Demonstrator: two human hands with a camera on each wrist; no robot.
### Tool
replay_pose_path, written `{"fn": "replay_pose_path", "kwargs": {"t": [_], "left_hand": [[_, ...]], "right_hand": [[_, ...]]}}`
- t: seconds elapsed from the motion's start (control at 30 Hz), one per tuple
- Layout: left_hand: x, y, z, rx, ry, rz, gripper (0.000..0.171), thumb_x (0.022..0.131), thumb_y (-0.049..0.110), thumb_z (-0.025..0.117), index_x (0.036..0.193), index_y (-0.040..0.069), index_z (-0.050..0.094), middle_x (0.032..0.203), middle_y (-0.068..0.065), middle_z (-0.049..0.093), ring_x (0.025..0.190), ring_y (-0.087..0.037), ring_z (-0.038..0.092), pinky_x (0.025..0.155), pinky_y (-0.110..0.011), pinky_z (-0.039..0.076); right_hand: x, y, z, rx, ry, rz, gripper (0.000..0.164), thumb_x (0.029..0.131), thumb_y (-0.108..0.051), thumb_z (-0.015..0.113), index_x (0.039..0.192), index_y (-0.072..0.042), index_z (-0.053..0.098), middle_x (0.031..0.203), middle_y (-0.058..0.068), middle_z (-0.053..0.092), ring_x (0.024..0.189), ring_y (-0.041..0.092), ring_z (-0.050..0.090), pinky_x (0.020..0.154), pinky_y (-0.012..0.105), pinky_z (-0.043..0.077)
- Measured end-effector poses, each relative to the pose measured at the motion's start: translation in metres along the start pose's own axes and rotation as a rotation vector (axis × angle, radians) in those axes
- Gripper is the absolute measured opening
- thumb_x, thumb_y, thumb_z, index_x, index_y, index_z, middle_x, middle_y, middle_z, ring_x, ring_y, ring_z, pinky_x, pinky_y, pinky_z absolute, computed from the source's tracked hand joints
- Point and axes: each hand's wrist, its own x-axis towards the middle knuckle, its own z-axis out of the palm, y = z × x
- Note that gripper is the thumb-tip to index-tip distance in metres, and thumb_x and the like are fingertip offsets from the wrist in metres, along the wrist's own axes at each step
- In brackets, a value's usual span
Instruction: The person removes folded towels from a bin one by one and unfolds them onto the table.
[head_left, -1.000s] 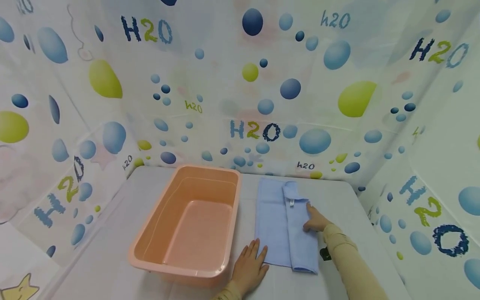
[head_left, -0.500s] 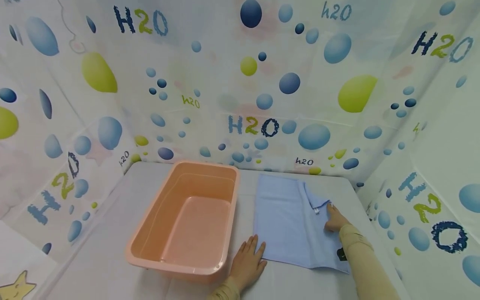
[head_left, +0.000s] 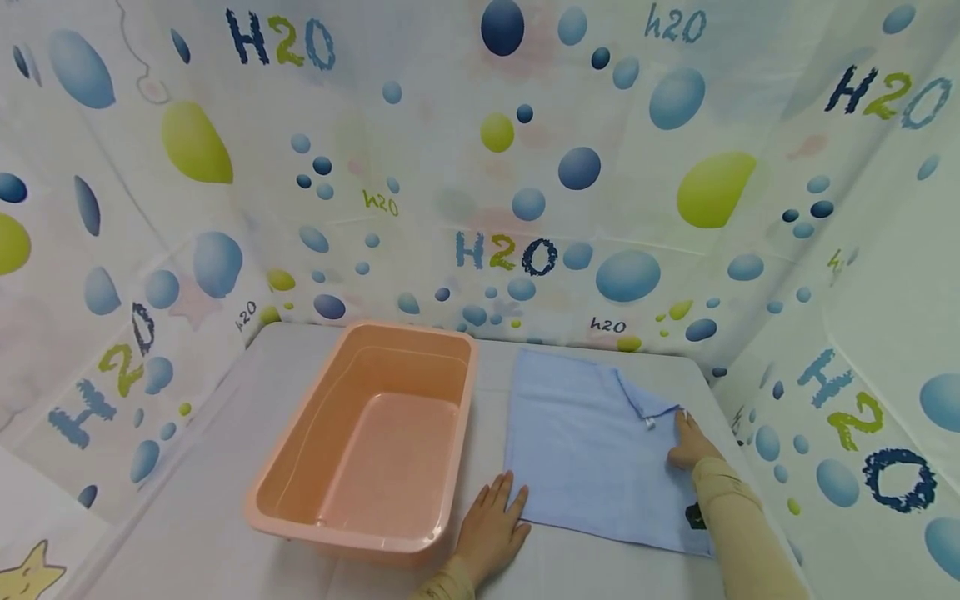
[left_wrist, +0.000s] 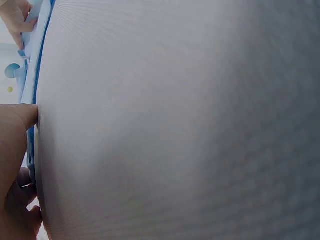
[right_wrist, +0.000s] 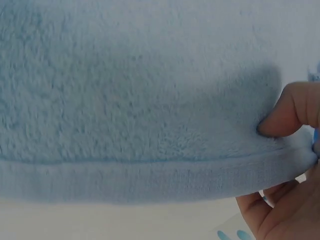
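Note:
A light blue towel (head_left: pixel 570 442) lies spread on the white table, its far right corner flopped over with a small white tag (head_left: pixel 649 423) showing. My left hand (head_left: pixel 491 529) rests flat at the towel's near left corner, fingers straight and fingertips at its edge. At the towel's right edge, my right hand (head_left: pixel 692 442) pinches the cloth near the flopped corner. In the right wrist view, the thumb (right_wrist: pixel 287 112) presses on the fuzzy side of the towel (right_wrist: pixel 125 100) just by its hem, with other fingers beneath. The left wrist view shows mostly tabletop (left_wrist: pixel 130 100).
A peach plastic basin (head_left: pixel 375 367) stands left of the towel, close to my left hand. Behind the table (head_left: pixel 247 433) and along both sides hangs a white curtain (head_left: pixel 420 158) printed with balloons and "H2O". A small dark item (head_left: pixel 696 517) shows beside my right forearm.
My right hand has moved right, drawing the towel's folded-over right part out flat, so the towel now spreads wider. The left hand has stayed at the near left corner.

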Motion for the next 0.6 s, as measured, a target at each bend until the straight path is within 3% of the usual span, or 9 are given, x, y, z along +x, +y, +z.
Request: {"fn": "replay_pose_path", "kwargs": {"t": [0.17, 0.3, 0.43, 0.5, 0.6], "left_hand": [[0.000, 0.000, 0.002, 0.001, 0.008, 0.002, 0.048, 0.091, 0.042, 0.049, 0.134, 0.020, 0.052, 0.142, -0.012, 0.047, 0.131, -0.025, 0.045, 0.108, -0.038, 0.037], [0.000, 0.000, 0.003, -0.002, 0.013, 0.001, 0.048, 0.091, 0.042, 0.049, 0.134, 0.020, 0.052, 0.142, -0.012, 0.047, 0.132, -0.025, 0.045, 0.108, -0.038, 0.037], [0.000, 0.000, 0.003, -0.007, 0.008, -0.004, 0.049, 0.091, 0.043, 0.049, 0.134, 0.020, 0.051, 0.142, -0.012, 0.046, 0.132, -0.025, 0.044, 0.108, -0.038, 0.037], [0.000, -0.001, 0.004, -0.012, 0.000, -0.004, 0.049, 0.092, 0.043, 0.049, 0.135, 0.020, 0.051, 0.143, -0.012, 0.046, 0.133, -0.025, 0.043, 0.109, -0.038, 0.036], [0.000, -0.001, 0.004, -0.015, -0.015, -0.006, 0.049, 0.092, 0.043, 0.048, 0.136, 0.020, 0.050, 0.144, -0.012, 0.045, 0.133, -0.025, 0.042, 0.109, -0.038, 0.035]], "right_hand": [[-0.002, -0.005, 0.006, -0.047, 0.090, 0.050, 0.081, 0.076, -0.007, 0.048, 0.144, 0.011, 0.009, 0.147, 0.037, 0.006, 0.129, 0.060, 0.019, 0.103, 0.065, 0.027], [-0.005, -0.019, 0.008, -0.055, 0.242, 0.063, 0.067, 0.079, -0.012, 0.050, 0.138, 0.010, 0.028, 0.138, 0.038, 0.025, 0.117, 0.062, 0.033, 0.091, 0.067, 0.037], [-0.005, -0.033, 0.008, -0.002, 0.392, 0.022, 0.049, 0.081, -0.013, 0.049, 0.125, 0.010, 0.045, 0.125, 0.039, 0.041, 0.109, 0.057, 0.041, 0.085, 0.063, 0.040], [-0.004, -0.040, 0.009, 0.029, 0.421, -0.025, 0.040, 0.082, -0.014, 0.050, 0.117, 0.007, 0.053, 0.121, 0.036, 0.046, 0.106, 0.055, 0.043, 0.083, 0.062, 0.040], [0.002, -0.047, 0.012, 0.045, 0.386, -0.097, 0.033, 0.083, -0.017, 0.054, 0.108, 0.003, 0.061, 0.124, 0.031, 0.050, 0.107, 0.054, 0.044, 0.083, 0.062, 0.040]]}}
